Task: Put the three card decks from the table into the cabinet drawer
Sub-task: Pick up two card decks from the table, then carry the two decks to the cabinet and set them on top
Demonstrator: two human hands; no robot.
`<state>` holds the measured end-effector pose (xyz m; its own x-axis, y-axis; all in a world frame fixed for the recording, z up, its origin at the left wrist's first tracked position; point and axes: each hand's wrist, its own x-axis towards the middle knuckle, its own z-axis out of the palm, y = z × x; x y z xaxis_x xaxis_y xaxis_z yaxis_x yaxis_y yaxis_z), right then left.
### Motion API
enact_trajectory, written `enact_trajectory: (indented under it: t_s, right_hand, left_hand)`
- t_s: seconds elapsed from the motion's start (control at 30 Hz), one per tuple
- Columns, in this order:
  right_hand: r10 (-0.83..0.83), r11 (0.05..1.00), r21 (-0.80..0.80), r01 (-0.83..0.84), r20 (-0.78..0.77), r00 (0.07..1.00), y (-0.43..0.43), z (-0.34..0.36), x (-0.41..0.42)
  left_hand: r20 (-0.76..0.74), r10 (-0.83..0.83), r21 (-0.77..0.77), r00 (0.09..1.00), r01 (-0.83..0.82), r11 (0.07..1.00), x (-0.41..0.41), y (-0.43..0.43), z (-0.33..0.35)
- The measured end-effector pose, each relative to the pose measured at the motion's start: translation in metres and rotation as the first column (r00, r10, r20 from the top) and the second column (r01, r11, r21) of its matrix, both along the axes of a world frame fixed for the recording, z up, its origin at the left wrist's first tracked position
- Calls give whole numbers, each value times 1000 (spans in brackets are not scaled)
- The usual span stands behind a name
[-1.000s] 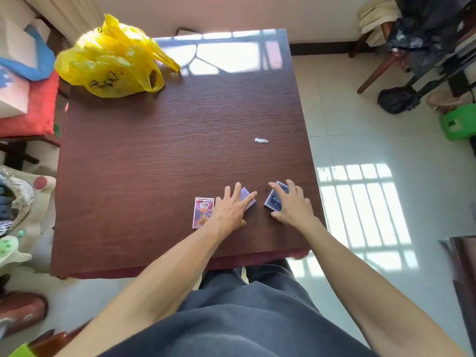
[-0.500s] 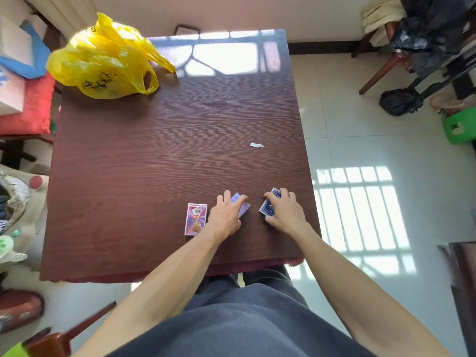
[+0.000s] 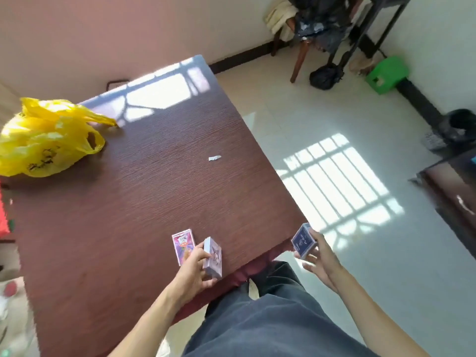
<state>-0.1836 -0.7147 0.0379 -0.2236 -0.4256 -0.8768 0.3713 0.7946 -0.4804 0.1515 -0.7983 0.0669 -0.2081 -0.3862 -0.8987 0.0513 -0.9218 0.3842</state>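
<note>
My left hand [image 3: 194, 275] grips a pale purple card deck [image 3: 213, 257], held on edge just above the near part of the dark wooden table [image 3: 128, 202]. Right beside it a pink and purple deck [image 3: 182, 244] lies flat on the table, touching my left fingers. My right hand [image 3: 319, 258] holds a dark blue deck [image 3: 302, 240] in the air, past the table's right corner and over the floor. A dark cabinet [image 3: 456, 191] shows at the right edge; I cannot tell whether its drawer is open.
A yellow plastic bag [image 3: 49, 140] sits at the table's far left and a small white paper scrap [image 3: 214, 158] lies mid-table. A wooden chair [image 3: 309, 32] piled with dark bags, a black bag [image 3: 324, 76] and a green stool [image 3: 386, 73] stand across the tiled floor.
Both hands lifted their decks off the table. The right hand swung right, past the table edge, with the blue deck. My view turned to the right, bringing the cabinet into sight.
</note>
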Motion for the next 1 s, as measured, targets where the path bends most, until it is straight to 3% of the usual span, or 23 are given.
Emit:
enact_trajectory:
  t_s: [0.17,0.4,0.53,0.67,0.8,1.0]
  right_hand:
    - [-454,888,74,453,-5,891,117,0,-1]
    - [-807,591,58,805,19,591,235,16,30]
    - [-905,424,25,905,-23,425,290,19,36]
    - [-922,384,-10,923,-57,383,346,12,26]
    - [-966,258,-6,966,7,258,399,-11,-7]
    - [-971,230,44,972,68,227,427,-14,-81]
  left_hand:
    - [-117,-198,151,973,215,965,-28,20,-18]
    - [-90,-539,133,838,546,827,-129,36,-25]
    - [-64,-716,70,696,718,692,-196,48,-13]
    - [-16,-800,41,600,800,599,-258,72,-13]
    - [109,-846,51,522,847,530,-316,115,-14]
    - [70,-877,36,475,878,478,-391,166,1]
